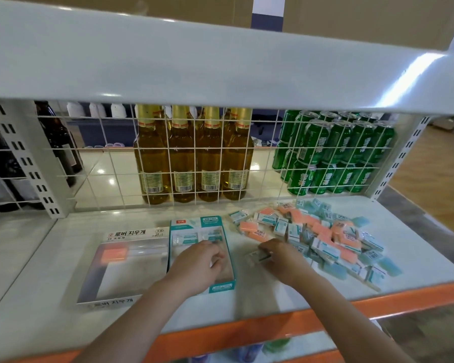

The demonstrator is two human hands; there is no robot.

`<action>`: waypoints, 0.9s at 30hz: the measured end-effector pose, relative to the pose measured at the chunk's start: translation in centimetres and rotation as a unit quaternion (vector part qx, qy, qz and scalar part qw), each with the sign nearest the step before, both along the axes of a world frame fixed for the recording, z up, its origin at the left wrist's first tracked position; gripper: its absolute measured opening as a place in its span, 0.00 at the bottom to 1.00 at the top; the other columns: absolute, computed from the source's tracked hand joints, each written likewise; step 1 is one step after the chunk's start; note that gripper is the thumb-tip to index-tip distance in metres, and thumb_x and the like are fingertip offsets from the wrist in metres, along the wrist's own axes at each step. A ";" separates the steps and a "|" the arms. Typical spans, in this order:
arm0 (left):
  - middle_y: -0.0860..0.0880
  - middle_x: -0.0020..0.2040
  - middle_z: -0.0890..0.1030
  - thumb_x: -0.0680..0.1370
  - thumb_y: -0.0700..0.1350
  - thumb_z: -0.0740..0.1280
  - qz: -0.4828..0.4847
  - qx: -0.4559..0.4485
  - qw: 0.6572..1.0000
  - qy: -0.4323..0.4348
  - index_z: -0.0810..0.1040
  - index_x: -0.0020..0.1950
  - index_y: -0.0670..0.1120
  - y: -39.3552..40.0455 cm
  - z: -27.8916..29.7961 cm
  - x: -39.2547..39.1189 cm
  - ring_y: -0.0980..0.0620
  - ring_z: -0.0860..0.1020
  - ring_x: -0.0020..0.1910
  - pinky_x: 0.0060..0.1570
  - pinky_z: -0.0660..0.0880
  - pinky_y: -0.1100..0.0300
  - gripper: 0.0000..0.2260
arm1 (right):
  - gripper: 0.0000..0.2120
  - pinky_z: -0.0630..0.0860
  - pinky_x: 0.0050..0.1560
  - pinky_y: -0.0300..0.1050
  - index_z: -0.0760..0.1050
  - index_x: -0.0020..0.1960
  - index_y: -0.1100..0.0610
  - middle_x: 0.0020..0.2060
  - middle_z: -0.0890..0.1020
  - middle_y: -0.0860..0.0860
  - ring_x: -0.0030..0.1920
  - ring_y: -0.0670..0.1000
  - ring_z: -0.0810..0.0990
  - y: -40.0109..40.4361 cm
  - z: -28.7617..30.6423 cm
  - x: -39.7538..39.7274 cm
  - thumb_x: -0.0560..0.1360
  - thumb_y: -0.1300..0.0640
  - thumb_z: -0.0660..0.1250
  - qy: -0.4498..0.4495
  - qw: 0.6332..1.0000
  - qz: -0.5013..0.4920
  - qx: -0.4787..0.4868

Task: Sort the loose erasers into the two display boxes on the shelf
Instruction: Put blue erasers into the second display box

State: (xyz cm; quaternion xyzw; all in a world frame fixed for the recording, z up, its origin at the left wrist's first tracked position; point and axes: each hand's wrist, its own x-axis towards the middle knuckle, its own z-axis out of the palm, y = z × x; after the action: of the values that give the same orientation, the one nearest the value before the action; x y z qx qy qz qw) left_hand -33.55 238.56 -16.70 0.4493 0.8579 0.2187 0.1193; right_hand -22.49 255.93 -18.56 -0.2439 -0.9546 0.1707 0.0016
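Two display boxes lie on the white shelf. The silver box on the left holds one orange eraser in its far corner. The teal box beside it holds a couple of wrapped teal erasers at its far end. My left hand reaches into the teal box with curled fingers; whether it holds anything is hidden. My right hand pinches a wrapped eraser, blurred, just right of the teal box. The loose pile of orange and teal erasers spreads across the right of the shelf.
A white wire grid backs the shelf, with amber bottles and green cans behind it. An upper shelf board overhangs. The orange front edge runs along the near side.
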 end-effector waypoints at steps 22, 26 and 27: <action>0.54 0.66 0.71 0.78 0.44 0.61 0.019 0.097 0.995 -0.031 0.66 0.70 0.52 0.6 0.1 0.1 0.57 0.71 0.63 0.63 0.68 0.60 0.20 | 0.14 0.73 0.51 0.37 0.76 0.60 0.57 0.45 0.75 0.48 0.44 0.47 0.75 -1.2 1.8 1.6 0.74 0.59 0.67 0.246 0.968 0.021 -0.039; 0.55 0.66 0.70 0.78 0.45 0.63 0.012 0.136 0.990 -0.041 0.67 0.69 0.52 0.7 0.2 0.4 0.58 0.71 0.62 0.62 0.67 0.63 0.20 | 0.09 0.69 0.42 0.30 0.79 0.54 0.57 0.42 0.79 0.50 0.42 0.48 0.76 -1.5 1.7 1.3 0.76 0.57 0.64 0.270 0.960 0.014 -0.072; 0.55 0.66 0.71 0.77 0.44 0.63 0.010 0.141 0.989 -0.047 0.67 0.69 0.52 0.7 0.2 0.5 0.58 0.71 0.61 0.61 0.67 0.65 0.20 | 0.08 0.69 0.40 0.30 0.80 0.51 0.56 0.39 0.79 0.49 0.40 0.47 0.76 -1.6 1.8 1.2 0.77 0.56 0.64 0.274 0.958 0.009 -0.084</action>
State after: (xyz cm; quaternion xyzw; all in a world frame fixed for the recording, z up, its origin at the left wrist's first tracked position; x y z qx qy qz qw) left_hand -33.09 239.22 -16.53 0.4422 0.8166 0.3593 0.0926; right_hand -21.26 254.30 -16.80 -0.1786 -0.9020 0.3104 0.2411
